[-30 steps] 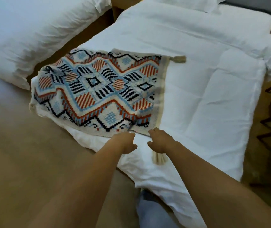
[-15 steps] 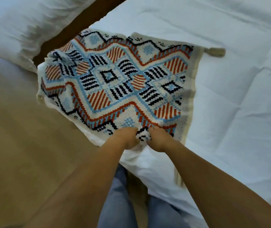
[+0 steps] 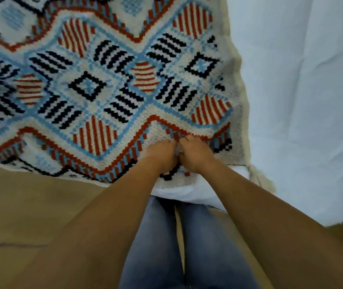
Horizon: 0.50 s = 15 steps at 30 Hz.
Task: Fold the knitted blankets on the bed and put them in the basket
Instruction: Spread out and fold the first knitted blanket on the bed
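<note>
Head view: a patterned knitted blanket (image 3: 108,84) lies spread flat on the white duvet (image 3: 295,101) of the bed, its near edge at the mattress side, a corner tassel (image 3: 260,178) hanging off. Left hand (image 3: 162,153) and right hand (image 3: 195,152) sit side by side, touching, fingers curled and pinching a bunch of blanket near that edge. No basket in view.

Judgement: step in hand is the first fold — grip taken at the near edge's middle. The next move calls for lifting this edge and carrying it across to the far edge — corners aligned.
</note>
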Motion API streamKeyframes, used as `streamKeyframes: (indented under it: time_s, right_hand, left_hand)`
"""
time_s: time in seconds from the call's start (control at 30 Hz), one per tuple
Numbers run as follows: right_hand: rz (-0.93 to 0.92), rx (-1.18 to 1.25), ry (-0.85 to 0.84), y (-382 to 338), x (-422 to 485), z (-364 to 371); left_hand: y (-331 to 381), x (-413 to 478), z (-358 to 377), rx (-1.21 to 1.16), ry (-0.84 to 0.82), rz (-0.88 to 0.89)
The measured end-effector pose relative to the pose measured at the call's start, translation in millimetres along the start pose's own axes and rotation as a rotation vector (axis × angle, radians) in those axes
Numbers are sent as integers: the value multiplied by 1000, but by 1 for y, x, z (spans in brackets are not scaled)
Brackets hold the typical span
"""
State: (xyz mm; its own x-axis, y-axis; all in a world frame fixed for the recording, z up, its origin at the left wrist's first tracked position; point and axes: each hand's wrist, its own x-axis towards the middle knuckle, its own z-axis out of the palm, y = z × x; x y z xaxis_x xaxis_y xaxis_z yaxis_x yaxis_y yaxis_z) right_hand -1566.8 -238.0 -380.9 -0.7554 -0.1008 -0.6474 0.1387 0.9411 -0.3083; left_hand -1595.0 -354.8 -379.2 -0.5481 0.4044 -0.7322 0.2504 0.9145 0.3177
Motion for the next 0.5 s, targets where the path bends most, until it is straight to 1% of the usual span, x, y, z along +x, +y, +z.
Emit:
streamKeyframes:
  time_s: [0.07, 0.13, 0.23, 0.27, 0.33, 0.4, 0.5]
  right_hand:
    - [92, 56, 155, 14, -1, 1]
    - [210, 117, 283, 35, -7, 3]
    - [420, 172, 354, 73, -19, 11]
    - [495, 196, 381, 83, -22, 14]
    - [614, 260, 443, 102, -23, 19]
    - [673, 307, 436, 116, -22, 25]
    - [718, 353, 383, 130, -16, 33]
  left_hand:
    - [9, 11, 2, 13, 29, 63]
    - [21, 17, 3, 9, 125, 120]
    - [42, 25, 8, 92, 268, 297]
    - [48, 27, 12, 149, 274, 384]
    - [61, 36, 19, 317, 215, 526]
    - [71, 45, 30, 484, 161, 525]
    - [83, 59, 44, 652, 145, 365]
